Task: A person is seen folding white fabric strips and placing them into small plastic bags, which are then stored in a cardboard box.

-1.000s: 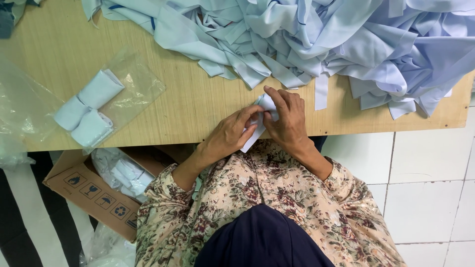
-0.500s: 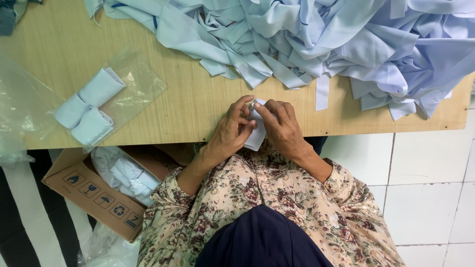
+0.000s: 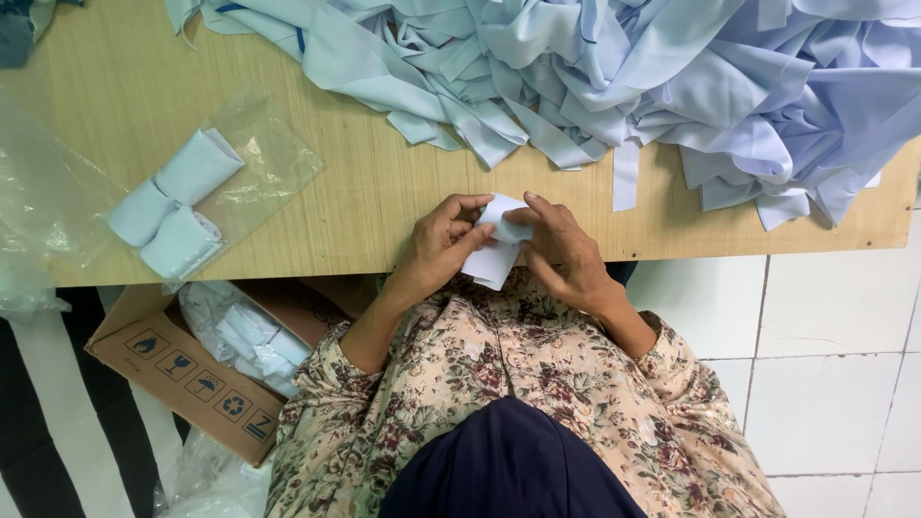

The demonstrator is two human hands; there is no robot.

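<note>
Both hands worked at the table's near edge: the left hand (image 3: 436, 254) and right hand (image 3: 566, 254) pinched a small pale-blue fabric strip (image 3: 494, 245), half folded. Three rolled pale-blue pieces (image 3: 173, 216) lay finished; beyond, the heaped light-blue cloth pile (image 3: 624, 86) remained.

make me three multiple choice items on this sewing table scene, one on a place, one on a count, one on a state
1. Where is the cardboard box?
A. on the table
B. below the table edge, at the person's left
C. on the heap of cloth

2. How many pale blue rolls lie on the clear plastic bag?
A. three
B. one
C. six

3. What are the hands doing?
A. resting flat
B. both pinching a small pale cloth piece
C. gripping scissors

Answers: 1 B, the box sits lower than the wooden table. 2 A, three rolls show. 3 B, left hand and right hand grip it together.
</note>
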